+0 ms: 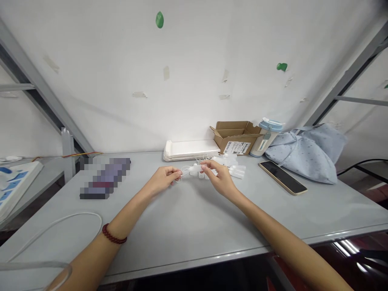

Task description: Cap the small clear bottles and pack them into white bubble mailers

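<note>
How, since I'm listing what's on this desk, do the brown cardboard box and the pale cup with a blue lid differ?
The rectangular brown cardboard box is open at the top, while the pale cylindrical cup with a blue lid is covered. The box is wide and low; the cup is narrower and taller. Both stand side by side near the wall and bear printing.

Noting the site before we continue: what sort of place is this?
Probably a workbench in a workshop or small assembly area: a grey table between metal frames, with an open carton and small white parts on it.
</note>
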`<action>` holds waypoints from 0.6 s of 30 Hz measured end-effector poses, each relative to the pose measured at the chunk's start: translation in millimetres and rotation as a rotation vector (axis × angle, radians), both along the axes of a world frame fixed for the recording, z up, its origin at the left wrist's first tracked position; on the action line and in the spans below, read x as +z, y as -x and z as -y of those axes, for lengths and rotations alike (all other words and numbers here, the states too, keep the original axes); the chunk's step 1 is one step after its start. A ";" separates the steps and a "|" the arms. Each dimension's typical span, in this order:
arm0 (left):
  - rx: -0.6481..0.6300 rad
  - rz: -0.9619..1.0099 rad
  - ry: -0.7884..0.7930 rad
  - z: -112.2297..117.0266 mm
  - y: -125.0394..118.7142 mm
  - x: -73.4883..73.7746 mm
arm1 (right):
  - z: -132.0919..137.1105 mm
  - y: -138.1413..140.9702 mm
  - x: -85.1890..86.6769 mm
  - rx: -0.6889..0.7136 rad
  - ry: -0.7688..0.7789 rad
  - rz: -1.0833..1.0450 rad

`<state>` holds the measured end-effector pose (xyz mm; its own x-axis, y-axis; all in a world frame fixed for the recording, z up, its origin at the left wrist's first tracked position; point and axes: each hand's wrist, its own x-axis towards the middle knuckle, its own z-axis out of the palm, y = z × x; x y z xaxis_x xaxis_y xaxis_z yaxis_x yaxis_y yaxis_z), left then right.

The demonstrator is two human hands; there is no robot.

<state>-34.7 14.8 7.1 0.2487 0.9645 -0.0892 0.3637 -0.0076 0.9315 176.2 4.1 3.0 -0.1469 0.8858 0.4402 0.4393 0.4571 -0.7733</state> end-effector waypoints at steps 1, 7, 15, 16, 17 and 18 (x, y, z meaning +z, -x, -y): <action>0.000 0.041 0.022 -0.7 1.0 0.2 | 0.3 0.3 0.7 0.002 0.006 -0.001; -0.055 0.226 0.090 -1.4 2.3 0.2 | 1.7 1.4 4.3 0.030 0.049 -0.020; -0.063 0.245 0.109 0.6 0.7 2.2 | 2.4 1.1 4.4 0.052 0.045 -0.005; -0.068 0.242 0.105 0.7 0.8 2.3 | 2.6 1.0 4.9 0.051 0.045 -0.001; -0.073 0.243 0.102 0.9 1.0 2.4 | 2.8 1.0 5.3 0.051 0.044 0.002; -0.077 0.244 0.101 1.0 1.2 2.5 | 2.9 0.9 5.6 0.050 0.043 0.003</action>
